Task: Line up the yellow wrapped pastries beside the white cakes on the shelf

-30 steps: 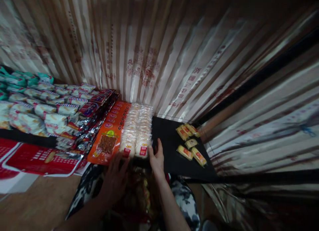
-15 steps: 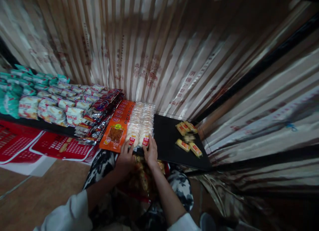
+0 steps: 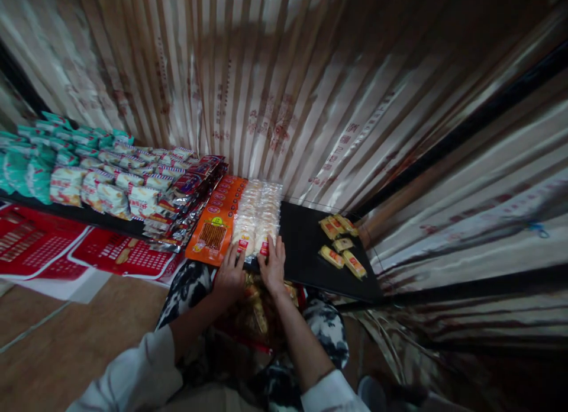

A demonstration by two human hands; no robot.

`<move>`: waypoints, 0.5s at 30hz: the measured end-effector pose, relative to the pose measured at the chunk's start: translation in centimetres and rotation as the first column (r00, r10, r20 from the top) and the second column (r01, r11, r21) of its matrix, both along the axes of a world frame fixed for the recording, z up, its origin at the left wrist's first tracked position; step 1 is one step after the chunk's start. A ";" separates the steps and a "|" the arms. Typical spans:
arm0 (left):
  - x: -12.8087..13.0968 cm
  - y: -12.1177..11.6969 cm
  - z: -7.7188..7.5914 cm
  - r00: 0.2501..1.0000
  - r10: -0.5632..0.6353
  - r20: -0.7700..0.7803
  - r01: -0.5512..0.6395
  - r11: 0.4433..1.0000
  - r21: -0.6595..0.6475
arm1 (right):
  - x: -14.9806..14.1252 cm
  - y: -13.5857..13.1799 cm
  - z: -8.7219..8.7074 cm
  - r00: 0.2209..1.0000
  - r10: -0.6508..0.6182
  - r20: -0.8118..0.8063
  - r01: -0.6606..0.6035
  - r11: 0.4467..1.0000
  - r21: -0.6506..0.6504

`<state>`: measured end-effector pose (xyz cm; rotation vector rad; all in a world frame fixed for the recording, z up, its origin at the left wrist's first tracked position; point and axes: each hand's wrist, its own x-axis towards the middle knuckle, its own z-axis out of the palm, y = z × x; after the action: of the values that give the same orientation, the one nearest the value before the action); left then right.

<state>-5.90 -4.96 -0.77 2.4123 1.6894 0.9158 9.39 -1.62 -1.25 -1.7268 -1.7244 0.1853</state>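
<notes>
Two rows of clear-wrapped round white crackers (image 3: 247, 213) with small red labels stand side by side on a black shelf (image 3: 302, 240). My left hand (image 3: 229, 277) has its fingertips at the near end of the left row, beside the lower edge of a flat orange snack packet (image 3: 213, 225). At the near end of the right row, my right hand (image 3: 274, 267) touches the front cracker pack with fingers stretched out. Both hands look open, resting against the packs rather than wrapped round them. Below them, an open bag of gold-wrapped snacks (image 3: 257, 317) sits between my knees.
Several small yellow packs (image 3: 332, 256) lie at the shelf's right end. Left of the orange packet are stacked dark red packets (image 3: 190, 190), white snack bags (image 3: 146, 199) and green bags (image 3: 42, 169). Pleated sheeting (image 3: 266, 104) hangs behind; a dark pole (image 3: 444, 139) slants at right.
The view has shifted slightly, so the shelf and goods sit a little further right. My hands stay at the near ends of the cracker rows.
</notes>
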 end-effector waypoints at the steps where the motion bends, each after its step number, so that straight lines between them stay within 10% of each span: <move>1: -0.2 -0.1 0.1 1.000 -0.007 0.009 0.007 1.000 -0.017 | 0.0 -0.2 0.1 1.000 -0.010 -0.007 0.010 1.000 0.012; 8: -1.2 -0.8 1.2 0.998 -0.055 0.030 0.057 0.997 -0.049 | 1.1 -4.9 2.3 0.986 -0.099 -0.132 0.107 0.993 0.051; 12: -1.2 -1.3 1.6 0.997 -0.081 0.016 0.081 0.996 -0.041 | 6.6 -8.6 4.2 0.967 -0.232 0.103 0.254 0.900 -0.355; 15: -1.1 -1.8 1.9 0.993 -0.114 0.039 0.114 0.993 -0.004 | 12.5 -10.4 4.7 0.946 -0.058 0.318 0.228 0.817 -0.529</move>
<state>-7.00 -6.80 1.09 2.4419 1.5212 0.9336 21.92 -12.03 3.42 -2.4127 -1.8503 0.4268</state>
